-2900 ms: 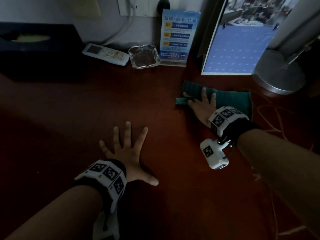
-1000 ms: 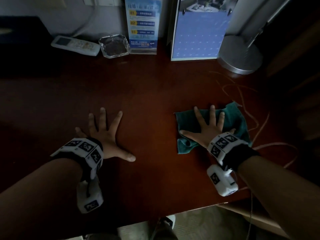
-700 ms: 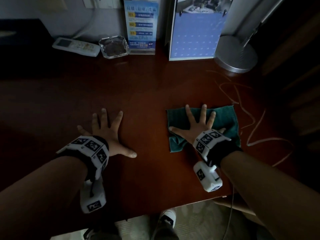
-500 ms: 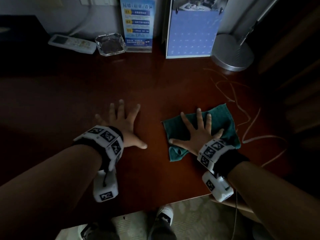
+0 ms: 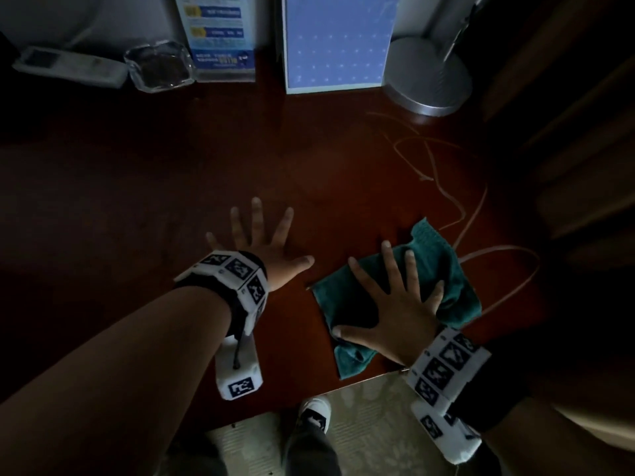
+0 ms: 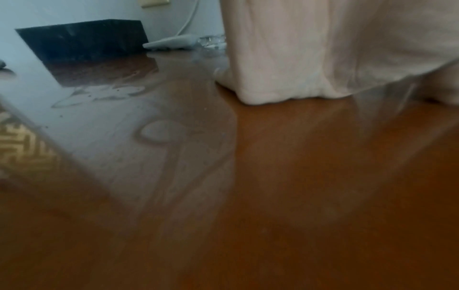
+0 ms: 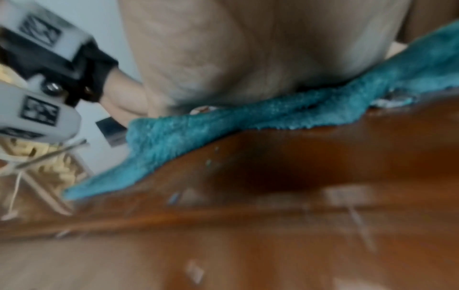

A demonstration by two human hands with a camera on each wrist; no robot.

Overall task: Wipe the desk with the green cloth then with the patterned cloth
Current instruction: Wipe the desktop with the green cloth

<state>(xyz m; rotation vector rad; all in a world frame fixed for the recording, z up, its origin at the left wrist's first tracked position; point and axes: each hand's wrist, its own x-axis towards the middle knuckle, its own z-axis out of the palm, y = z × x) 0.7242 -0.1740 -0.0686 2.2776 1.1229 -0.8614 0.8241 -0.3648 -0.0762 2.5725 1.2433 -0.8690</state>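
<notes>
The green cloth [image 5: 446,269] lies rumpled on the dark red-brown desk [image 5: 171,187], close to its front edge. My right hand [image 5: 395,304] presses flat on the cloth with fingers spread. In the right wrist view the palm [image 7: 248,49] sits on the teal cloth [image 7: 223,125]. My left hand [image 5: 264,242] rests flat on the bare desk to the left of the cloth, fingers spread, holding nothing. The left wrist view shows that palm [image 6: 310,49] on the wet-streaked desk [image 6: 248,196]. No patterned cloth is in view.
Along the back stand a white remote [image 5: 68,65], a glass ashtray [image 5: 158,65], a blue sign [image 5: 220,39], a blue calendar [image 5: 335,42] and a round metal lamp base [image 5: 429,77]. A thin cord [image 5: 453,201] loops right of the cloth. A black box [image 6: 84,43] sits at back left.
My right hand has dragged the green cloth from the back of the desk to its front edge, bunching it. The left hand has slid right, closer to the cloth.
</notes>
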